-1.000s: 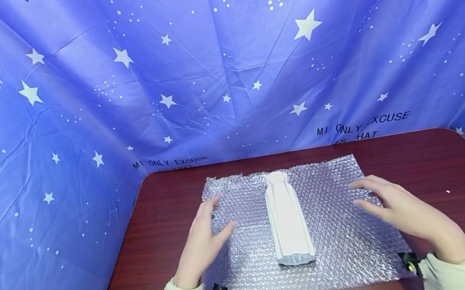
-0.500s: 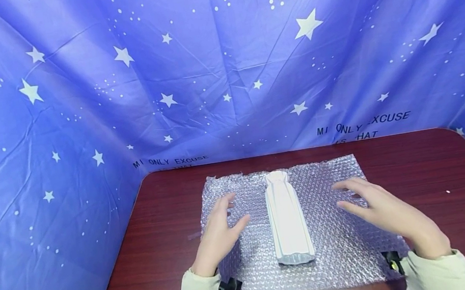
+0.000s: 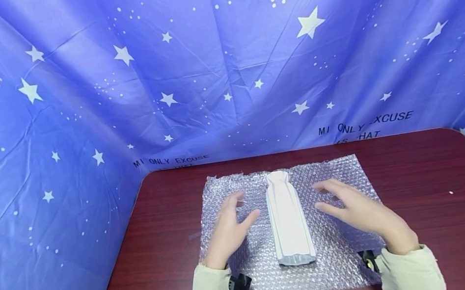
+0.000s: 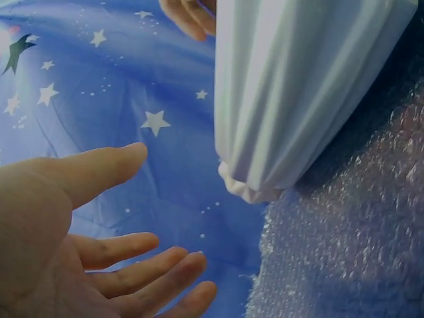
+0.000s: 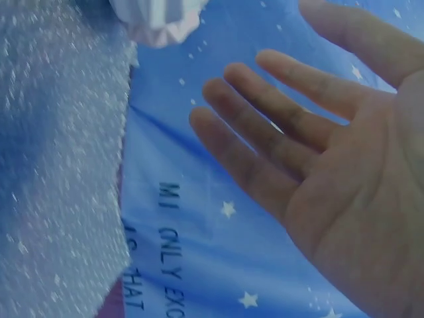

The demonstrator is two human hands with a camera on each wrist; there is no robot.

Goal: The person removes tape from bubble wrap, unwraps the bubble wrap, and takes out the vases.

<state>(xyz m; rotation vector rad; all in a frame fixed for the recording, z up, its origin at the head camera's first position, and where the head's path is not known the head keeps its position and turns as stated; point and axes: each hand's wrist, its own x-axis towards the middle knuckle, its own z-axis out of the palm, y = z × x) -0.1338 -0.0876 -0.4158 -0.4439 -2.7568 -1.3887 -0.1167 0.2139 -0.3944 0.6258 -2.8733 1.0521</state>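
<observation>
A white fluted vase [image 3: 289,221] lies on its side on a sheet of bubble wrap [image 3: 260,280], its narrow neck toward the back and its wide end toward the front. To its left hovers my left hand [image 3: 228,232], thumb spread from the fingers, touching nothing. My right hand [image 3: 359,209] is held at the right of the vase in a similar pose, apart from it. The left wrist view has the vase [image 4: 285,93] close up, with the palm and loose fingers of the left hand [image 4: 99,238]. In the right wrist view the right hand [image 5: 318,146] has slightly spread fingers.
The bubble wrap lies on a dark red wooden table [image 3: 441,234]. Blue star-patterned cloth [image 3: 221,67] hangs behind and at the sides. A tiny white speck [image 3: 451,192] sits on the table at the right. Both wrists carry black camera mounts [image 3: 240,283].
Both hands have moved inward over the bubble wrap, the left one rightward and the right one leftward, closer to the vase. The vase and the wrap have stayed in place.
</observation>
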